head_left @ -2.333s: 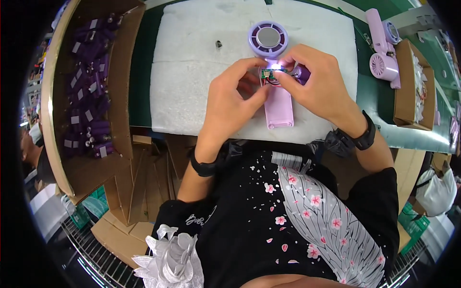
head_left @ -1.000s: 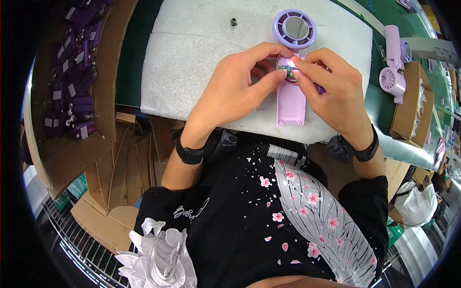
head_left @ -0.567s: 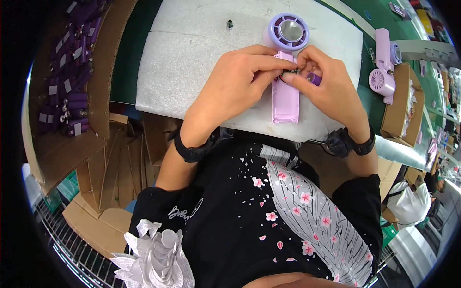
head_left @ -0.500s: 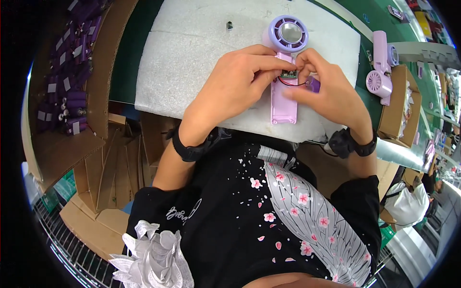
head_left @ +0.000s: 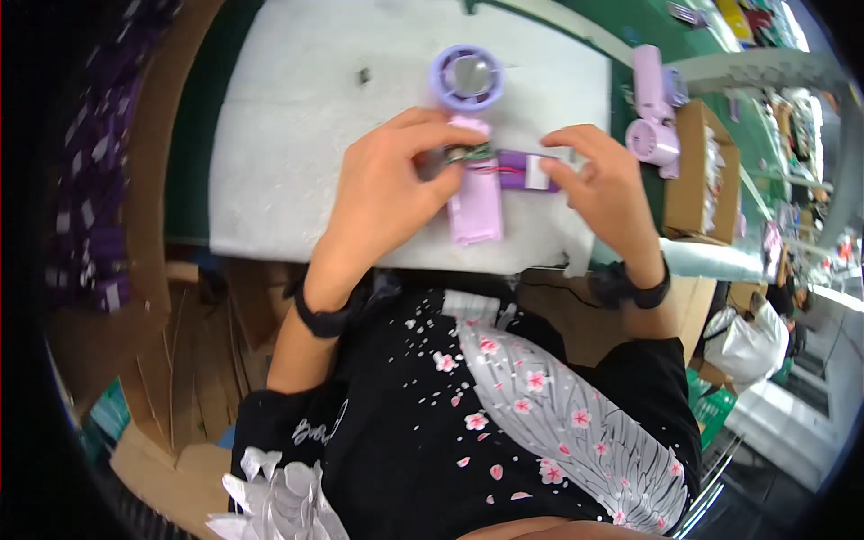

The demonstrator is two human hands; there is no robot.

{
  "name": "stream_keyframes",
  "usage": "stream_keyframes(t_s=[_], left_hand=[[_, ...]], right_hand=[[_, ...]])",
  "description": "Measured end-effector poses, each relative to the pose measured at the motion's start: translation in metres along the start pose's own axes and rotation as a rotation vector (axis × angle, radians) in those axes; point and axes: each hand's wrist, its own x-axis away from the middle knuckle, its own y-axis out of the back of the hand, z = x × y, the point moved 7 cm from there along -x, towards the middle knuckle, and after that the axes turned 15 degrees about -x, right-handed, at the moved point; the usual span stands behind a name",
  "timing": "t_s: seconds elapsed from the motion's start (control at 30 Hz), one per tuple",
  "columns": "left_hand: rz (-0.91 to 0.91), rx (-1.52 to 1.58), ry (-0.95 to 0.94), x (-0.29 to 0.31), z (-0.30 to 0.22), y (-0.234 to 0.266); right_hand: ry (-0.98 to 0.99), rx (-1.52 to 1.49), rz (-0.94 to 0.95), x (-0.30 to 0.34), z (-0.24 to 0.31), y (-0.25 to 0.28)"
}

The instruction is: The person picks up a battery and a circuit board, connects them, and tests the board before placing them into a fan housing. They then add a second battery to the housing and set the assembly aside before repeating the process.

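A handheld fan lies on the white foam sheet, its round lilac head (head_left: pixel 467 77) toward the far side and its pink handle (head_left: pixel 477 211) toward me. The handle's inside faces up. My left hand (head_left: pixel 387 180) pinches a small green circuit board (head_left: pixel 472 153) over the handle between thumb and index finger. Red and dark wires run from the board to a purple battery (head_left: pixel 515 171) with a white label, lying to the right of the handle. My right hand (head_left: pixel 601 184) has its fingers apart, the thumb at the battery's right end.
The white foam sheet (head_left: pixel 297 180) covers the green bench. A small dark piece (head_left: pixel 364 76) lies on it. Pink fan parts (head_left: pixel 654 139) and a cardboard box (head_left: pixel 684 202) with small parts stand to the right. At left, a large carton (head_left: pixel 153 180) holds several purple batteries.
The battery, earlier in my right hand's grip, now lies beside the handle, and that hand's fingers have spread. The whole view has shifted, with the bench appearing further left.
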Motion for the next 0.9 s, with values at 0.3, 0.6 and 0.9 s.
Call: stream_keyframes(t_s=[0.3, 0.6, 0.9], left_hand=[[-0.069, -0.045, 0.022, 0.005, 0.005, 0.008], [-0.052, -0.053, 0.018, 0.004, 0.008, 0.009], [-0.058, -0.051, 0.010, 0.007, 0.012, 0.010]], right_hand=[[0.608, 0.402, 0.122, 0.019, 0.035, -0.031], [0.518, 0.697, 0.247, 0.016, 0.032, -0.049], [0.522, 0.689, 0.152, 0.014, 0.028, -0.055]])
